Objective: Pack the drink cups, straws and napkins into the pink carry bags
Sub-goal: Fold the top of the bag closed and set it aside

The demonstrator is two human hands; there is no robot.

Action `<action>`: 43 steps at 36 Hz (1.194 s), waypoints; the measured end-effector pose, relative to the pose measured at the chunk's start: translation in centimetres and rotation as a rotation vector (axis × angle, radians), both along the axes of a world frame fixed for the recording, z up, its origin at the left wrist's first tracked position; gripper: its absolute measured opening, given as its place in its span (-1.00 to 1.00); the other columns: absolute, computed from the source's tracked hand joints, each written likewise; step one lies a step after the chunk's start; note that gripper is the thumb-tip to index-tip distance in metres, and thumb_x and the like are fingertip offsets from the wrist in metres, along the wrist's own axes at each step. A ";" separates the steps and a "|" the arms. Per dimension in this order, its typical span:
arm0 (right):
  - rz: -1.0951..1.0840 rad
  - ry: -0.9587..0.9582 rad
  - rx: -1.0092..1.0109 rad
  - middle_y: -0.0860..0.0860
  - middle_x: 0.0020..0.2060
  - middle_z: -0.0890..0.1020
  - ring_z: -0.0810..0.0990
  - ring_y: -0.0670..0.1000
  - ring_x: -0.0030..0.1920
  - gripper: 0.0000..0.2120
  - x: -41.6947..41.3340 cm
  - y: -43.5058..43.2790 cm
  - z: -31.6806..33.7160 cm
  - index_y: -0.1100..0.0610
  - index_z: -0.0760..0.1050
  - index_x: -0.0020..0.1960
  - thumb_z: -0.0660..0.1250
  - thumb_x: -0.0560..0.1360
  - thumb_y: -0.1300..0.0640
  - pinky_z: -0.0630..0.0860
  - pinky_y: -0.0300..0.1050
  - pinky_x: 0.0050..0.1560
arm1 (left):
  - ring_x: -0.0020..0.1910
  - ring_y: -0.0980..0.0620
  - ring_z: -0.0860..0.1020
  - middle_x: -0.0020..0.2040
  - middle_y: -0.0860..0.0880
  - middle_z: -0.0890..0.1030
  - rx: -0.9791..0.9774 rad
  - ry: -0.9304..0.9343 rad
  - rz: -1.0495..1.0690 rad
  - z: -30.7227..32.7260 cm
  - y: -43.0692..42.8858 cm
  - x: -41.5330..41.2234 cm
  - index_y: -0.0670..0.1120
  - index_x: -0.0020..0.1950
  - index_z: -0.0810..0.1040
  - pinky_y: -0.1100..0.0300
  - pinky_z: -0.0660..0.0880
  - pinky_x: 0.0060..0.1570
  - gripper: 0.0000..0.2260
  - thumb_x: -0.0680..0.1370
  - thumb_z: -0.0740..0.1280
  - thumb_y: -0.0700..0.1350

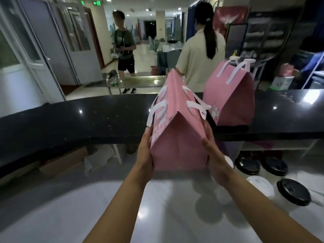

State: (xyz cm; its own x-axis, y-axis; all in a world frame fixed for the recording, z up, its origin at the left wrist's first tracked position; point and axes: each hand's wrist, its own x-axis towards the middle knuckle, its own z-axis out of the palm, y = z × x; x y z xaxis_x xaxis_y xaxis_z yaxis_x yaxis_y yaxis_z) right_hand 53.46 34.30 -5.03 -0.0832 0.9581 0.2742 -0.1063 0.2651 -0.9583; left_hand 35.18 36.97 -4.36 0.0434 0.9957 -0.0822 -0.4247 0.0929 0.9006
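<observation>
A pink carry bag with white handles folded down over its closed top is held up between my two hands above the steel worktop. My left hand presses flat against the bag's left side. On the bag's right side my right hand does the same with straight fingers. A second pink carry bag, closed with its white handles upright, stands on the black counter behind. Drink cups stand at the right on the worktop: several with black lids and one with a white lid. No straws or napkins are visible.
The steel worktop lies below the raised black counter. Cardboard boxes sit under the counter. Beyond it one person in a cream shirt stands with their back turned and another stands in the hallway.
</observation>
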 end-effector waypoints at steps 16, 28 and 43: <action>-0.531 -0.436 0.259 -0.07 0.41 0.33 0.29 -0.11 0.46 -0.14 5.1 10.4 -2.4 -0.01 0.22 0.53 0.55 0.35 -0.15 0.31 -0.06 0.45 | 0.42 0.04 0.45 0.46 0.15 0.45 0.288 0.342 -0.113 -3.6 10.3 3.4 0.24 0.49 0.33 -0.20 0.39 0.39 -0.27 0.37 0.55 0.05; -0.608 -0.730 0.214 0.00 0.50 0.22 0.20 -0.02 0.48 -0.12 6.5 12.7 -1.7 0.00 0.06 0.60 0.48 0.44 0.05 0.19 -0.14 0.43 | 0.40 0.08 0.46 0.40 0.13 0.50 0.348 0.450 -0.160 -2.8 17.1 6.4 0.25 0.51 0.29 -0.11 0.49 0.32 -0.22 0.45 0.51 -0.29; -0.656 -1.063 0.022 0.13 0.51 0.20 0.17 0.20 0.45 -0.04 8.0 13.4 -0.4 0.05 -0.05 0.61 0.39 0.41 -0.20 0.26 0.19 0.41 | 0.30 0.07 0.55 0.37 0.02 0.53 0.328 0.511 -0.252 -1.7 19.8 8.3 0.28 0.53 0.24 -0.05 0.57 0.22 -0.21 0.50 0.43 -0.36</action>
State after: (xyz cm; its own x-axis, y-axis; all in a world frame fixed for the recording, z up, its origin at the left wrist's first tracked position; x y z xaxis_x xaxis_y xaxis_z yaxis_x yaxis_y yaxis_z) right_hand 61.50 47.73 -5.40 0.2177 0.8989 0.3802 0.8756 -0.0078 -0.4830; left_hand 43.47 56.80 -6.06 0.3146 0.9370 0.1519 0.0629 -0.1803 0.9816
